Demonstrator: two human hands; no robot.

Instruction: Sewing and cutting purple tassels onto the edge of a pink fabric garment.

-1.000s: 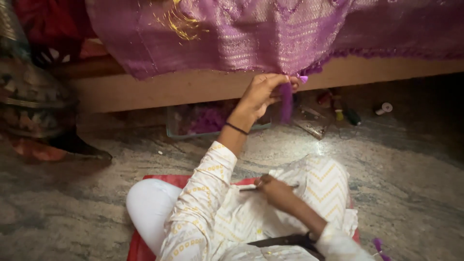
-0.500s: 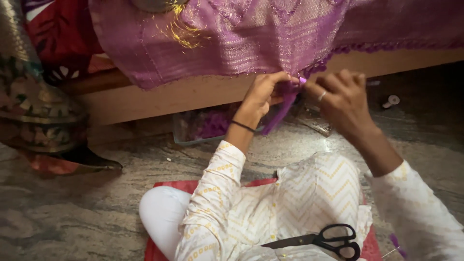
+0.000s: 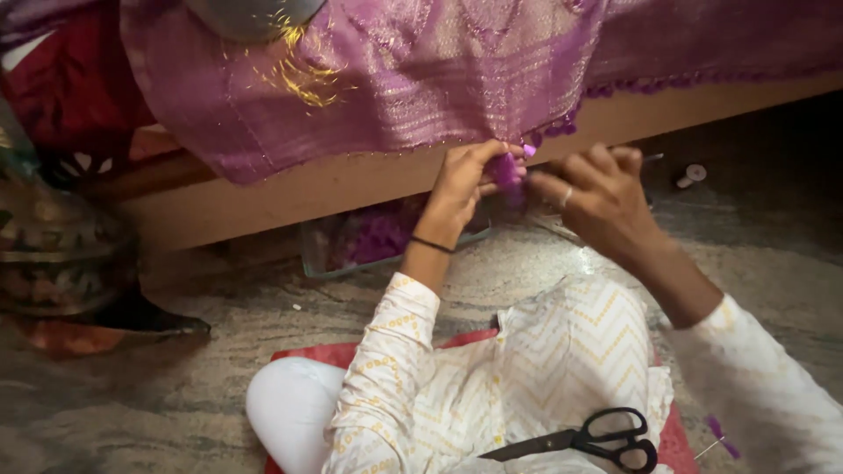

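Here a big purple cloth (image 3: 395,79) hangs over the wooden bed edge (image 3: 351,189). Below that edge, the left hand (image 3: 464,180) pinches a purple tassel (image 3: 507,171) in its fingers. The right hand (image 3: 597,197) curls its fingers beside it. Black scissors (image 3: 597,439) lie on the lap.

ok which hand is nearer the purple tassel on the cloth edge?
Left. The left hand pinches the purple tassel at the hem of the purple cloth. The right hand is just beside the tassel, fingertips close; contact unclear.
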